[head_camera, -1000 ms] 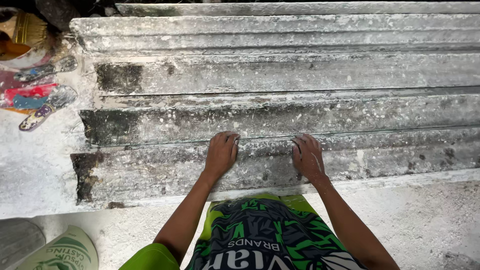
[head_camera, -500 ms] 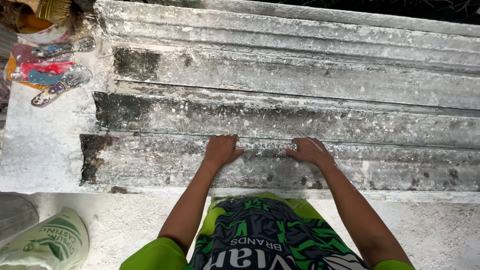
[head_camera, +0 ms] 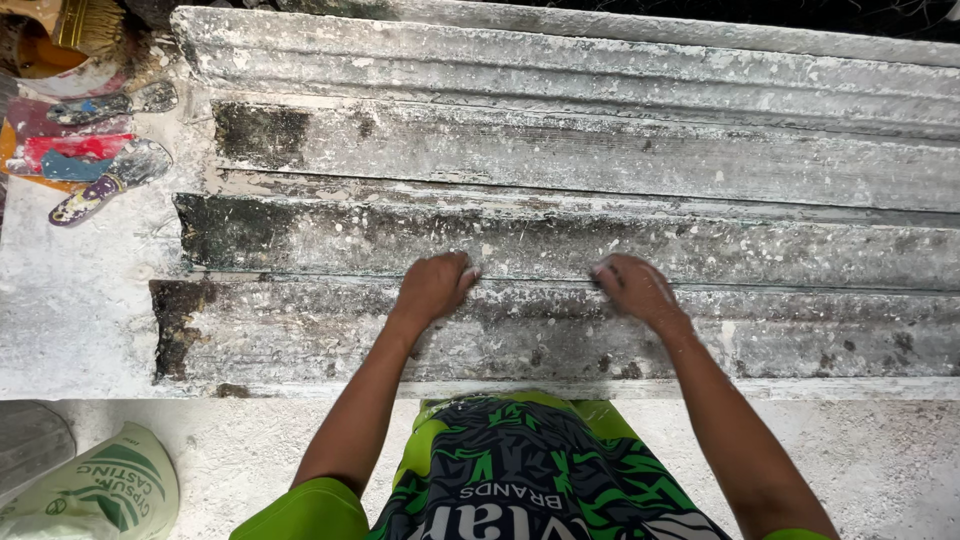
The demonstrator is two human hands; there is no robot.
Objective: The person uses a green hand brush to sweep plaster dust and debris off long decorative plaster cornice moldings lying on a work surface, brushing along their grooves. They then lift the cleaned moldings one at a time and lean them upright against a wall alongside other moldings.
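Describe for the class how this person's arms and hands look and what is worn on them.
Both arms are bare from the short bright green sleeves down. The left hand and right hand wear no gloves, rings or watch, and white plaster dust clings to the fingers. The right sleeve shows only as a thin strip at the lower edge.

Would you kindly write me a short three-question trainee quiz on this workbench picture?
1. True or false: both hands rest on the nearest ribbed mould.
2. The trowels lie at the: A far left, B far right, C near edge.
3. Fill in: the sack at lower left is white and ____.

Key: 1 true: the left hand and the right hand press on it, curled. 2 A. 3 green.
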